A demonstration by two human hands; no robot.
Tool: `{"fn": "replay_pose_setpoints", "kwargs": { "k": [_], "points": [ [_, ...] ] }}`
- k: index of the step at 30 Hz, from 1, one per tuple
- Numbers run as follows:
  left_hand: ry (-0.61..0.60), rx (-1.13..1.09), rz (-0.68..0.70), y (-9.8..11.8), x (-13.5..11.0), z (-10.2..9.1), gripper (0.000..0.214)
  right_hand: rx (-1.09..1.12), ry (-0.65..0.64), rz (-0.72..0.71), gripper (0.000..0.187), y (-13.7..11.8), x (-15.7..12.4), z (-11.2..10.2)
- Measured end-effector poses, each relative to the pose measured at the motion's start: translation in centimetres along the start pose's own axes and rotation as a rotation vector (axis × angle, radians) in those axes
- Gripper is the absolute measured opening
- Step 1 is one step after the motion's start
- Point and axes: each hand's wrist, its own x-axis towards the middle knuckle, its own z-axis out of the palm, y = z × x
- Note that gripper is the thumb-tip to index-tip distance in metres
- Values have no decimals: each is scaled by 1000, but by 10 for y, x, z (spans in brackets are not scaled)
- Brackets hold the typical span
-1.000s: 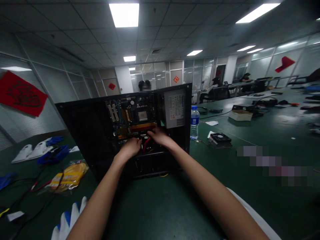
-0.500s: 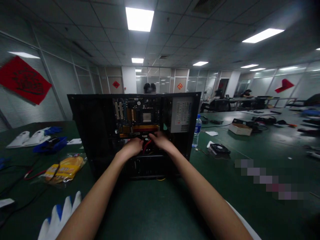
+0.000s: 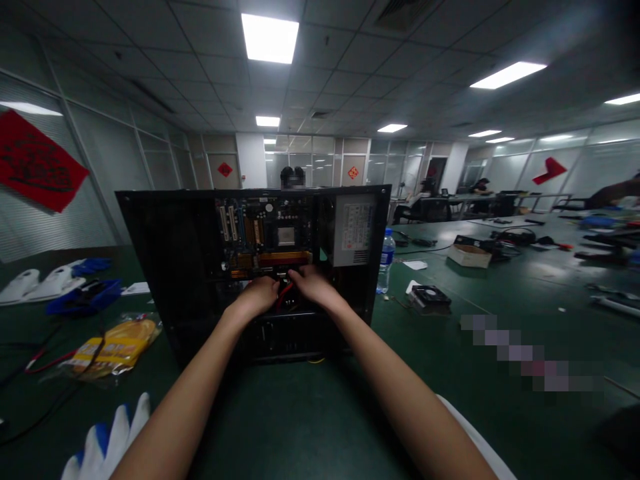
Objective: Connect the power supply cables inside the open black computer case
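Note:
An open black computer case (image 3: 175, 267) stands in front of me, its inside facing me. A motherboard (image 3: 265, 233) and a silver power supply (image 3: 355, 230) show inside. Both my hands reach into its lower middle. My right hand (image 3: 311, 285) is closed, its fingertips at the upper end of a red cable (image 3: 285, 293) and pinching it. Just left of that cable, my left hand (image 3: 260, 295) has its fingers curled together; what they grip is hidden. Dark parts below the motherboard are too dim to tell.
On the green table (image 3: 300, 413) lie a white-blue glove (image 3: 113, 433), a bread packet (image 3: 113, 347) and a blue tray (image 3: 85, 297) at left. A water bottle (image 3: 385, 263), a hard drive (image 3: 429, 297) and a cardboard box (image 3: 469, 255) are at right. People sit farther back.
The view has turned slightly right, so the case and table things sit farther left in the picture. Both hands stay at the same spot inside the case, with the red cable between them.

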Motion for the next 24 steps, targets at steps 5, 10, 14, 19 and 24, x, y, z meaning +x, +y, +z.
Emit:
{"fn": "replay_pose_setpoints", "kwargs": {
  "k": [5, 10, 14, 19, 24],
  "points": [
    [-8, -18, -10, 2, 2, 0, 43, 47, -30, 41, 32, -1, 0, 2],
    [-15, -20, -56, 8, -5, -6, 44, 479, -271, 298, 24, -8, 4, 2],
    [-21, -43, -55, 8, -5, -7, 43, 728, -321, 556, 19, -11, 8, 1],
    [-12, -73, -36, 2, 0, -3, 42, 749, -293, 614, 23, -16, 14, 10],
    [13, -99, -24, -6, 4, 2, 41, 772, -270, 640, 25, -17, 22, 23]
  ]
}}
